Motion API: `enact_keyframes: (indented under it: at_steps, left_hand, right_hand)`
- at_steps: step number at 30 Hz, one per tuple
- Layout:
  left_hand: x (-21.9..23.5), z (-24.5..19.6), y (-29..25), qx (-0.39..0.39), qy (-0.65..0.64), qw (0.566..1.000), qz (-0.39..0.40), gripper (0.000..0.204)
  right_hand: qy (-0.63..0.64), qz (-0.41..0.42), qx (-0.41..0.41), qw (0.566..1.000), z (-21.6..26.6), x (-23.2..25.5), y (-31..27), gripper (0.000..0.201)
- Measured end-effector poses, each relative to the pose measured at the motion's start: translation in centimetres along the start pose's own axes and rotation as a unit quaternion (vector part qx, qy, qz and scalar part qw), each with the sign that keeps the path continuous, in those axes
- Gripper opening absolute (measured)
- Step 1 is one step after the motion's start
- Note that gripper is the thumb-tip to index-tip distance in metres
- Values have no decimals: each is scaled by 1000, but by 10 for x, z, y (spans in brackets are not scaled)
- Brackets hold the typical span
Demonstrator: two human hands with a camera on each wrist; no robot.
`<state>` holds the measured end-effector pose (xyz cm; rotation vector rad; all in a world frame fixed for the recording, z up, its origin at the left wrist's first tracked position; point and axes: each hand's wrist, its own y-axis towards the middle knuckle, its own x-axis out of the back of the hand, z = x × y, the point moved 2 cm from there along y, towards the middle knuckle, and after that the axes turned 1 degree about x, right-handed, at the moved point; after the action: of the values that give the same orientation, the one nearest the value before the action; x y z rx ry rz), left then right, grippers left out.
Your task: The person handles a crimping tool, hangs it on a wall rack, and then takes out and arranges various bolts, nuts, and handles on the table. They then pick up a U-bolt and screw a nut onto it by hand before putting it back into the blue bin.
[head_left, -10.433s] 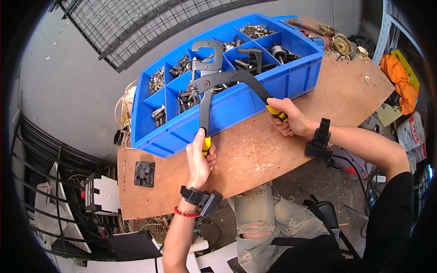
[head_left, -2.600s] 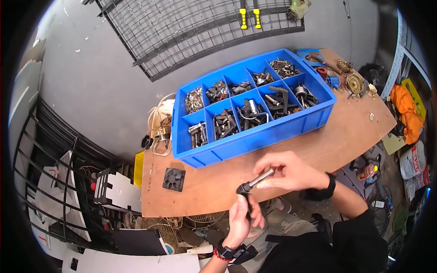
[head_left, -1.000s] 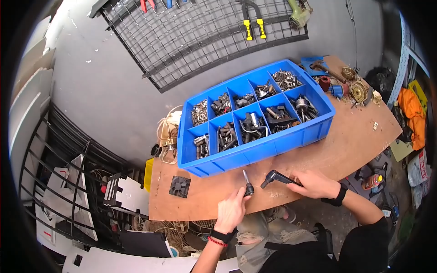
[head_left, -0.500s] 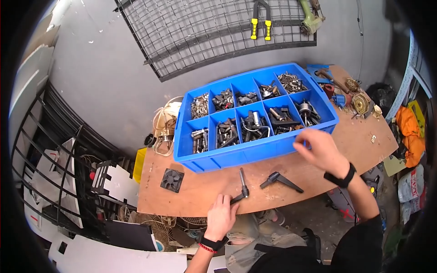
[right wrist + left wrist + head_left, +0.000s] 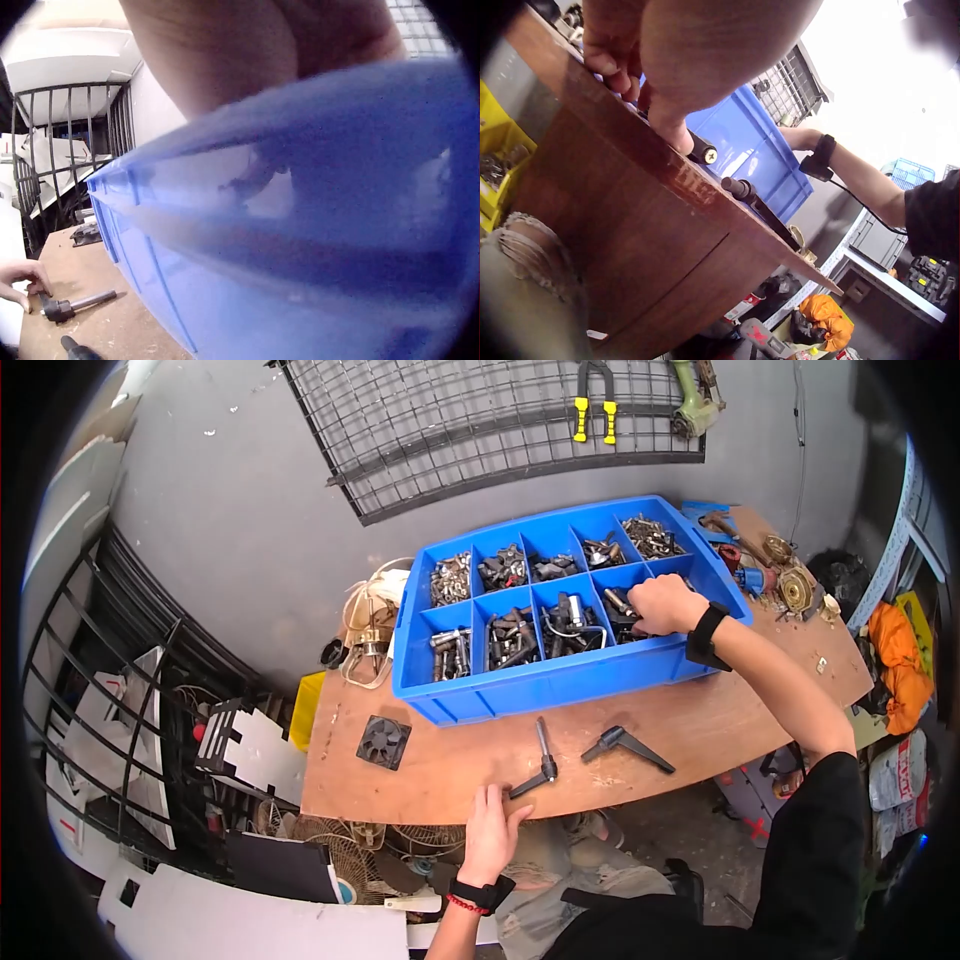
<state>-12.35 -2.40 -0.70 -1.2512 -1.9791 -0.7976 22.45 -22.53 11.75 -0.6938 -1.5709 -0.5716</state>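
Note:
My right hand point(image 5: 667, 605) reaches into a front compartment of the blue divided bin point(image 5: 560, 690); its fingertips are hidden among dark metal parts, so I cannot tell whether they hold one. My left hand point(image 5: 490, 838) rests at the table's front edge, its fingers and thumb beside the handle end of a black clamping lever point(image 5: 547, 768). That lever lies with its bare metal stud pointing toward the bin. In the left wrist view the thumb is right at the lever's screw end point(image 5: 709, 156). To its right on the table lies a second black clamping lever point(image 5: 630, 745).
A small black fan point(image 5: 384, 742) lies on the wooden table point(image 5: 450, 780), left of the levers. Coiled cord point(image 5: 370, 620) stands at the bin's left, old motor parts point(image 5: 790, 585) at its right. Yellow-handled locking pliers point(image 5: 595, 415) hang on the wall grid.
The right hand has left the second lever on the table and moved up into the bin. The left hand has set the first lever down and drawn back to the table edge.

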Motion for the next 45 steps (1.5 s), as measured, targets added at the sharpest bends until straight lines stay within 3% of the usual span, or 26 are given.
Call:
enact_keyframes:
  at_steps: [4,11,15,17,19,21,24,26,29,32,39,45]
  left_hand:
    - [-1,-1,-1,1,-4,1000,-4,40]
    - [-1,-2,-3,-11,8,1000,-2,40]
    - [-1,-5,-3,-6,22,1000,1,39]
    - [-1,-7,-2,-2,24,1000,7,39]
    - [1,-8,0,0,25,1000,11,39]
    - [2,-8,1,3,21,1000,13,39]
    - [1,-8,2,7,20,1000,12,39]
    - [0,-7,2,0,26,1000,5,39]
    - [-2,-4,5,-15,36,999,-5,39]
    - [-3,-2,6,-23,44,999,2,40]
    - [12,-17,16,5,18,997,79,43]
    - [46,-67,43,-43,47,995,79,37]
  right_hand:
    - [-44,-132,50,989,-1,-15,1,31]
    - [0,-121,147,982,-13,1,-2,29]
    - [90,-161,121,975,-19,19,-25,26]
    - [165,-253,119,946,-20,36,-42,25]
    - [228,-286,65,928,-12,62,-70,22]
    - [264,-331,62,904,-12,70,-98,21]
    - [265,-315,51,910,-3,59,-146,22]
    - [225,-288,101,925,-1,32,-172,22]
    - [188,-173,102,961,5,-13,-197,25]
    - [153,-115,95,977,2,-53,-203,26]
    - [157,-145,95,972,-2,-102,-189,32]
    - [244,-112,66,961,0,-108,-184,43]
